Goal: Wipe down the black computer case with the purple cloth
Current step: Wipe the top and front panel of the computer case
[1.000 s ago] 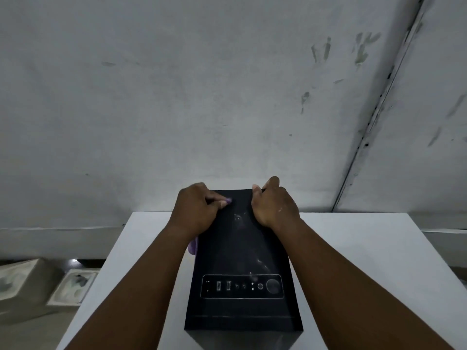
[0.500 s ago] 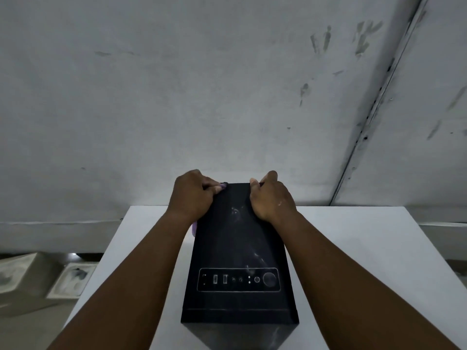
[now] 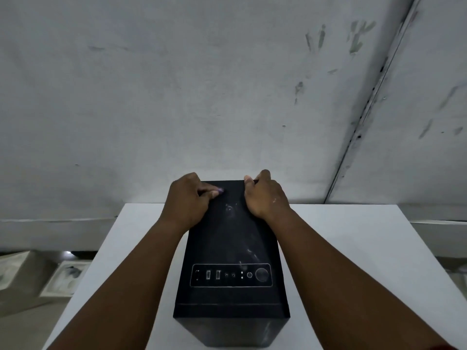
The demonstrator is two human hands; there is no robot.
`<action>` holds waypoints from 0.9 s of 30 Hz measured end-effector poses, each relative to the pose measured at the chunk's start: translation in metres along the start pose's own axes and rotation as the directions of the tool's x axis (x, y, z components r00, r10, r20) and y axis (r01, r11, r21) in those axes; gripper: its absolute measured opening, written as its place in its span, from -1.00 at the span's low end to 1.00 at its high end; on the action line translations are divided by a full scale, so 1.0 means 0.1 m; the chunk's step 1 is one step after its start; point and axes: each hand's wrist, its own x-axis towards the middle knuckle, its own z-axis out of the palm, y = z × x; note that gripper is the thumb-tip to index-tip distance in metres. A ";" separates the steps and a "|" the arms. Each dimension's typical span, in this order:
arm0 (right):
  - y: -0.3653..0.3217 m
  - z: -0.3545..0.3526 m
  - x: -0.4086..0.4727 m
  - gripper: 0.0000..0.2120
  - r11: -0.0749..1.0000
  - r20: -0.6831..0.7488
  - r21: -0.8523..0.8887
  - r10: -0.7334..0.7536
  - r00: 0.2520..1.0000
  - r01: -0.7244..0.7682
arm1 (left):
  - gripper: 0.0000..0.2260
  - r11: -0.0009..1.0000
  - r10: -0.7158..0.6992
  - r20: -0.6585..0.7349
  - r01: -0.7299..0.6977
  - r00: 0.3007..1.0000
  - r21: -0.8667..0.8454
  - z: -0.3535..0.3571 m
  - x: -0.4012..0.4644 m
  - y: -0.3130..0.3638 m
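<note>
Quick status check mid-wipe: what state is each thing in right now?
Computer case: upright on white table, top smudged.
Purple cloth: mostly hidden, held under left hand.
Left hand: fingers curled at case's far-left corner.
Right hand: grips far-right edge.

The black computer case [image 3: 231, 251] is finished in smooth matt black, marked with pale dusty smears (mostly across its top). The white table [image 3: 353, 248] is seen as smooth and matt. The wall [image 3: 177, 97] is rough, scuffed plaster.

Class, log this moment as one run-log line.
left hand: grips purple cloth | right hand: grips computer case far edge | table
</note>
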 end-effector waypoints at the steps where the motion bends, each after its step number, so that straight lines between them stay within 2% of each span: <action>1: 0.00 0.00 -0.01 -0.60 1.000 0.001 0.004 -0.002 1.000 0.002 | -0.88 0.999 -0.032 -0.024 0.032 0.999 -0.006 0.01 0.07 0.00; 6: 0.01 -0.01 0.00 -0.59 1.000 0.003 0.000 0.000 1.000 0.000 | -0.87 0.997 -0.072 0.000 0.072 0.997 -0.015 0.03 0.24 0.02; 14: 0.02 0.00 0.02 -0.55 1.000 0.000 -0.012 0.002 1.000 -0.002 | -0.84 0.993 0.108 0.115 -0.100 0.988 -0.070 -0.01 -0.13 -0.01; 16: 0.02 0.00 0.02 -0.55 1.000 0.002 -0.016 0.003 1.000 -0.003 | -0.84 0.994 0.092 0.100 -0.086 0.991 -0.064 0.00 -0.08 -0.02; 21: 0.02 0.00 0.02 -0.53 1.000 0.011 -0.010 0.011 1.000 -0.011 | -0.89 0.998 -0.047 -0.020 0.046 0.999 -0.044 0.08 0.16 0.04; 24: 0.02 0.00 0.02 -0.53 1.000 0.013 -0.006 0.013 1.000 -0.013 | -0.88 0.997 -0.059 0.011 0.059 0.998 -0.044 0.08 0.16 0.07; 27: 0.03 0.00 0.02 -0.53 1.000 0.006 -0.006 0.012 1.000 -0.012 | -0.87 0.999 0.001 0.078 0.003 0.997 -0.055 0.02 0.02 0.10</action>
